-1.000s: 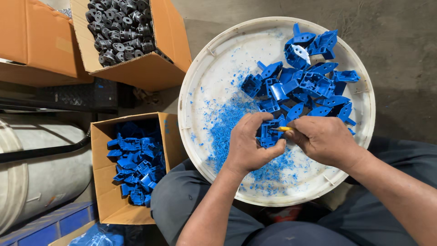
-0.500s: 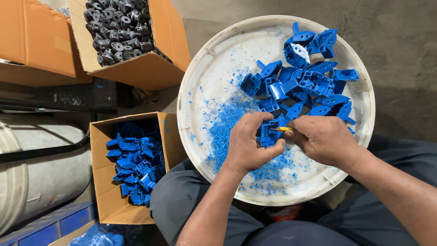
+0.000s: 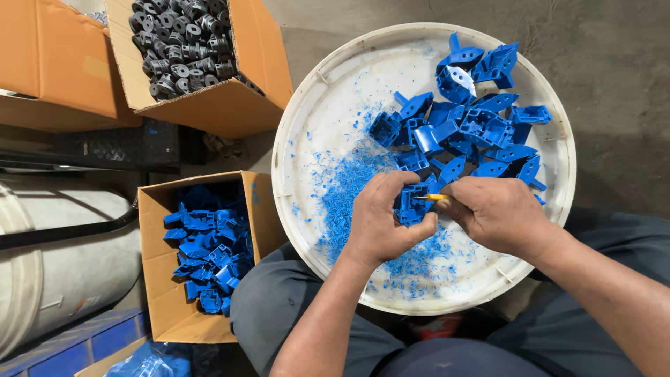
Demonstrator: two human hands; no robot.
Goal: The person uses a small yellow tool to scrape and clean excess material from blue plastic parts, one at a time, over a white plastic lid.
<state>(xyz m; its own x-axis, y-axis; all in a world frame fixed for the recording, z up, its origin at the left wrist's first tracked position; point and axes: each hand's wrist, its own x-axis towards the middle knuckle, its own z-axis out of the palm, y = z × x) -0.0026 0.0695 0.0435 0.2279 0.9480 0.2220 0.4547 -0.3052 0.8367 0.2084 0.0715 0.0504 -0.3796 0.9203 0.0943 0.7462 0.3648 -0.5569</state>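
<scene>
Nothing has moved: both hands [image 3: 447,216] still grip the blue part [image 3: 412,204].

Both forearms reach forward from the bottom edge, bare to the elbow. The left hand [image 3: 384,220] curls, fingers bent inward and thumb pressed across. The right hand [image 3: 497,213] faces it knuckles up, fingers pinched; the 2 hands nearly touch.

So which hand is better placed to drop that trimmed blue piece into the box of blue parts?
Probably the left hand: it grips the blue part and is nearer the box.
</scene>
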